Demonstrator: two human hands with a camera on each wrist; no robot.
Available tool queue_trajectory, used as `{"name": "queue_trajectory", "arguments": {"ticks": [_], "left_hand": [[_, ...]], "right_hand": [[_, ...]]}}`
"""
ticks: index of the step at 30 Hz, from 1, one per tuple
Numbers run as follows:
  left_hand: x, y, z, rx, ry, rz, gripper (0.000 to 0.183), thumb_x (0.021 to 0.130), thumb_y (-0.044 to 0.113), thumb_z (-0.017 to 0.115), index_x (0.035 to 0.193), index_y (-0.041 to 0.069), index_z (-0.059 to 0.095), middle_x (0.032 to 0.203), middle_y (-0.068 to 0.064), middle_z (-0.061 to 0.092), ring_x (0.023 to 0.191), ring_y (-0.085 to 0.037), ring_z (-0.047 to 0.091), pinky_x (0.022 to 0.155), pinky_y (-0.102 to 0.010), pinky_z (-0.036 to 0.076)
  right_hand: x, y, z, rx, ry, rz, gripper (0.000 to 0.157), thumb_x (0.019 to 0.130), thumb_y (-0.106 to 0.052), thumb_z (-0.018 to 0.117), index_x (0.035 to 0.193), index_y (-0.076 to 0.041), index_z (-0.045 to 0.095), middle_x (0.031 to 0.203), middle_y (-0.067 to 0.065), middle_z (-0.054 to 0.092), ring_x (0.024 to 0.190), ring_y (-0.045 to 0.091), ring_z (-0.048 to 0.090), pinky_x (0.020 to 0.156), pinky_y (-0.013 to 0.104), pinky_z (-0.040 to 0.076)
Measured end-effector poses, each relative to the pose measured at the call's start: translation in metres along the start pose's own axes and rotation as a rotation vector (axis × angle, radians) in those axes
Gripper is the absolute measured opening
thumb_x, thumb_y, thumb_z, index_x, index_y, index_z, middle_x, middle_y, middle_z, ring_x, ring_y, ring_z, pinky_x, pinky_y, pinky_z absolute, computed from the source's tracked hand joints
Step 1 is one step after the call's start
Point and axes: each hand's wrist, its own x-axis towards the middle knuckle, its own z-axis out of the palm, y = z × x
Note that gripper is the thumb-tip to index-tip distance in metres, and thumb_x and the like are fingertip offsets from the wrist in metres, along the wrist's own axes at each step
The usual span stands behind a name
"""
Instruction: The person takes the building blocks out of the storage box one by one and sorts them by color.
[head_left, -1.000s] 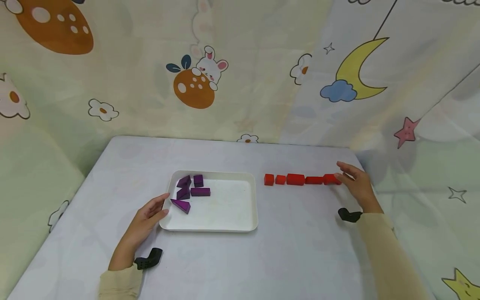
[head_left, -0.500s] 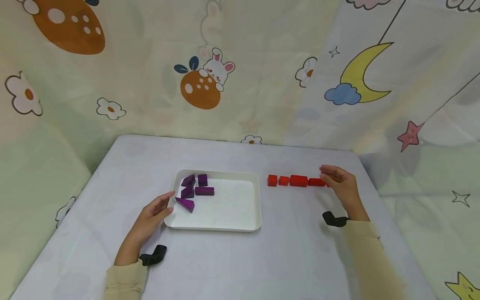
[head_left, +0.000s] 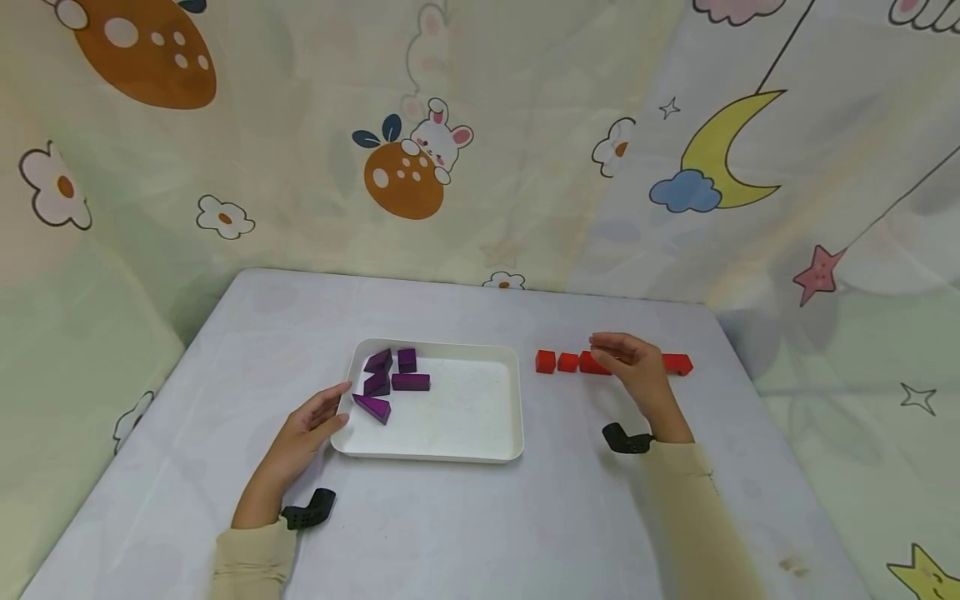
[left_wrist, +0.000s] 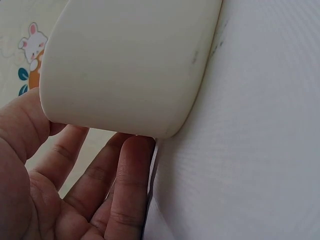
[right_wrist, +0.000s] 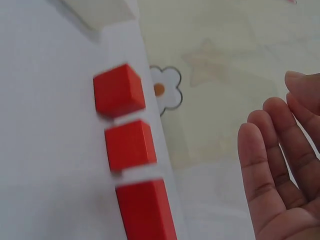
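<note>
A white tray (head_left: pixel 457 429) stands on the table with several purple blocks (head_left: pixel 411 382) grouped in its left part. My left hand (head_left: pixel 296 433) touches the tray's left side with relaxed fingers; up close, thumb and fingers meet the tray's wall (left_wrist: pixel 125 70) in the left wrist view. To the right of the tray lies a row of red blocks (head_left: pixel 545 362) in different lengths. Over the middle of that row is my right hand (head_left: pixel 636 373), holding nothing, its fingers loosely extended and hiding part of the row. In the right wrist view the hand is apart from a red cube (right_wrist: pixel 119 91).
A white cloth covers the table (head_left: pixel 480 533). Behind and beside it hangs a printed curtain (head_left: pixel 525 150). A black wrist device (head_left: pixel 309 510) sits on the left wrist, another (head_left: pixel 628 439) on the right.
My right hand has moved left along the red row, from its right end to the middle, uncovering the rightmost block. The left hand stays at the tray. The whole view has shifted slightly.
</note>
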Motion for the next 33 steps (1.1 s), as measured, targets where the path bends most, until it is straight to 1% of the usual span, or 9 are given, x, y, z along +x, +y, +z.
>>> {"name": "queue_trajectory", "arguments": {"ticks": [3,10,19,25,30,33], "left_hand": [[-0.001,0.000,-0.001,0.005,0.001,-0.007,0.053,0.102,0.021,0.059,0.150,0.007,0.042,0.158,-0.017,0.034,0.145,-0.040,0.030,0.114,-0.056,0.025],[0.000,-0.004,-0.001,-0.003,0.003,-0.018,0.053,0.102,0.021,0.059,0.150,0.008,0.042,0.158,-0.017,0.034,0.144,-0.040,0.031,0.114,-0.056,0.026],[0.001,-0.008,-0.002,-0.001,0.006,-0.016,0.054,0.101,0.022,0.060,0.150,0.008,0.043,0.157,-0.017,0.036,0.143,-0.040,0.033,0.114,-0.057,0.028],[0.000,-0.006,-0.002,-0.014,0.005,-0.020,0.053,0.101,0.022,0.060,0.150,0.009,0.043,0.157,-0.016,0.036,0.143,-0.040,0.033,0.114,-0.057,0.027],[0.000,-0.002,-0.002,-0.032,-0.001,-0.013,0.053,0.101,0.021,0.060,0.150,0.009,0.043,0.157,-0.017,0.035,0.144,-0.041,0.032,0.114,-0.058,0.026],[0.001,-0.002,-0.001,-0.034,-0.001,-0.011,0.052,0.101,0.021,0.060,0.150,0.010,0.044,0.157,-0.016,0.036,0.144,-0.040,0.032,0.114,-0.058,0.026]], "right_hand": [[0.003,-0.004,0.015,0.036,-0.042,-0.010,0.036,0.094,-0.015,0.071,0.126,0.001,0.065,0.123,0.015,0.067,0.104,0.008,0.066,0.087,0.019,0.053],[0.017,-0.012,0.053,0.075,-0.123,-0.041,0.034,0.093,-0.012,0.071,0.125,0.001,0.066,0.126,0.024,0.064,0.105,0.011,0.067,0.087,0.021,0.053],[0.031,-0.018,0.097,0.145,-0.210,-0.044,0.033,0.091,-0.008,0.073,0.122,0.002,0.067,0.122,0.020,0.067,0.102,0.013,0.068,0.088,0.025,0.055],[0.039,-0.021,0.127,0.167,-0.284,-0.068,0.031,0.090,-0.006,0.073,0.119,0.004,0.068,0.118,0.021,0.068,0.099,0.016,0.069,0.087,0.027,0.056],[0.043,-0.024,0.149,0.156,-0.334,-0.057,0.029,0.090,-0.006,0.074,0.117,0.002,0.069,0.117,0.017,0.070,0.099,0.017,0.069,0.088,0.028,0.055],[0.045,-0.027,0.160,0.150,-0.360,-0.047,0.028,0.090,-0.005,0.073,0.117,0.003,0.070,0.117,0.018,0.070,0.099,0.020,0.070,0.088,0.029,0.055]]}}
